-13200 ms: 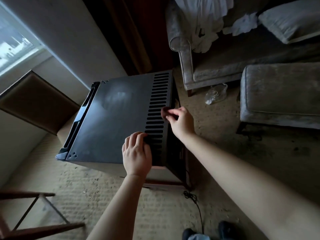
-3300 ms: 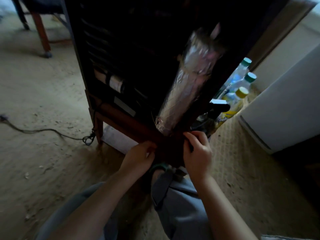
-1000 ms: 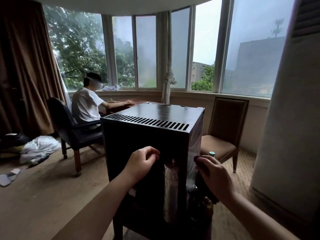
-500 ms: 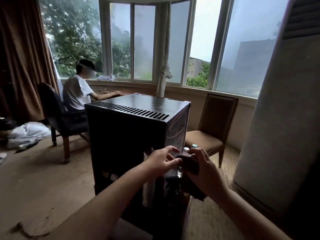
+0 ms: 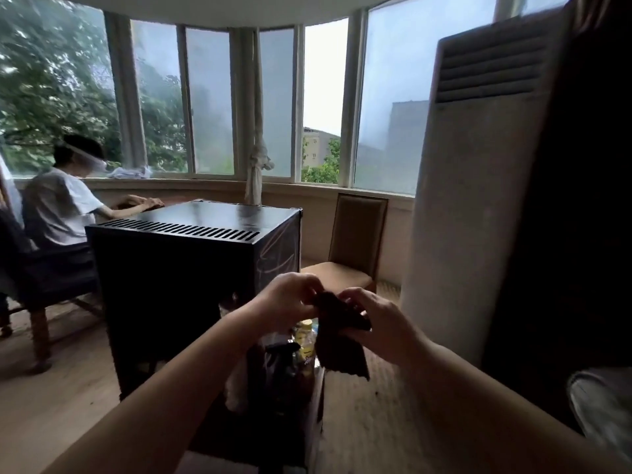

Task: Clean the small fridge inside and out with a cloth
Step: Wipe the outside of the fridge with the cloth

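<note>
The small black fridge (image 5: 178, 268) stands on the floor ahead of me, its back turned to me and a row of vent slots along the near top edge. In front of its right corner I hold a dark brown cloth (image 5: 337, 340) in the air. My left hand (image 5: 290, 299) pinches the cloth's upper left edge. My right hand (image 5: 372, 323) grips its right side, and the rest of the cloth hangs down below my fingers. Neither hand touches the fridge.
Bottles (image 5: 304, 340) with yellow caps stand low beside the fridge, under the cloth. A tall white air conditioner (image 5: 472, 213) rises at the right. A brown chair (image 5: 355, 244) stands by the window. A person in a white shirt (image 5: 58, 206) sits at the left.
My view has drawn back and to the right. Both hands have come off the fridge's back corner and now hold the cloth together in the air, spread out more than before.
</note>
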Motion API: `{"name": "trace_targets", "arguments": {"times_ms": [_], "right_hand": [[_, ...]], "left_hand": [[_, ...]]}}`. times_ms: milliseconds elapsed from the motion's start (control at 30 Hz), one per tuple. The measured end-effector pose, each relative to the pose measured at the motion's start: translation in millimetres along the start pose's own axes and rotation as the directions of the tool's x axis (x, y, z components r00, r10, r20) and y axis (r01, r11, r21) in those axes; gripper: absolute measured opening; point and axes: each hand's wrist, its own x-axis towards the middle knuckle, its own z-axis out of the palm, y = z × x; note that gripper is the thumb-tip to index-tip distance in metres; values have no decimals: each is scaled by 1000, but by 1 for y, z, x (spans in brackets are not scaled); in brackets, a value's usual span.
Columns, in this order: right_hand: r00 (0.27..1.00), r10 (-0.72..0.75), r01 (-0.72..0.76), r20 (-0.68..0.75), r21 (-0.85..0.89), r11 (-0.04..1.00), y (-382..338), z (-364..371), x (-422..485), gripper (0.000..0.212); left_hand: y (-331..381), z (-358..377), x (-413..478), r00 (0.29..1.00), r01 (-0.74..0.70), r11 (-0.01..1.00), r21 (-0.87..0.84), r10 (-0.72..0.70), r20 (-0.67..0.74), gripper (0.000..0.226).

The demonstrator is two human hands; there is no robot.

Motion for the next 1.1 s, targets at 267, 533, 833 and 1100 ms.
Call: {"name": "trace_targets", "arguments": {"times_ms": [267,533,833,1100], "right_hand": [[997,2,1,-78,41,999,-42,-3,-34,32],[999,-11,19,-35,225,974,-82,29,-54,14],[1000,-24,25,-15,111,993,-65,92,-40,13],[941,331,-336,73,313,888,16,158,-58,10]], "left_hand": [[37,-21,-55,999,-31,999,34,31,16,25],[42,-44,-128,997,66,984,163,-71,22,9],[-3,-37,-148,963,265,932,246,-268,-22,14],[-98,40,-99,959,277,939,206,-284,5,14]]}}
